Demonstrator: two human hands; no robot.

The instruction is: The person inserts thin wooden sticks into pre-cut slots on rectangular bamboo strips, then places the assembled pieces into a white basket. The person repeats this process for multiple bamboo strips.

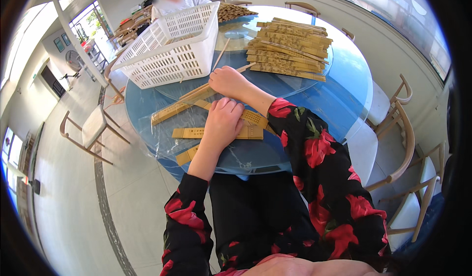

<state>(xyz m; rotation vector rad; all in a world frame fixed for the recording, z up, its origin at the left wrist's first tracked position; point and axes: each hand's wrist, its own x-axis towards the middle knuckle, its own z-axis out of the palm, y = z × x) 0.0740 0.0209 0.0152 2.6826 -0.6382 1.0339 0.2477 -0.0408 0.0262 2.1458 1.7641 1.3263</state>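
Observation:
My left hand (223, 121), fingers curled and pressed together, grips a yellow printed paper strip (201, 104) that slants under it. Just beyond it my right hand (228, 81) is closed, its fingertips mostly hidden. Thin wooden sticks (194, 92) run up to and under the right hand, and another thin stick (221, 54) leans just beyond its fingers; what it grips does not show. Below the left hand lie more yellow printed strips (189, 133), and one strip (185, 156) is partly covered by my left wrist. A bundle of yellow strips (169, 112) lies to the left.
A white slatted plastic basket (169, 62) stands at the far left of the round blue glass-topped table (344, 99). Beyond my right arm is a large stack of yellow printed strips (290, 49). Behind are a brown pile (235, 12) and another person (179, 0). Wooden chairs (93, 126) surround the table.

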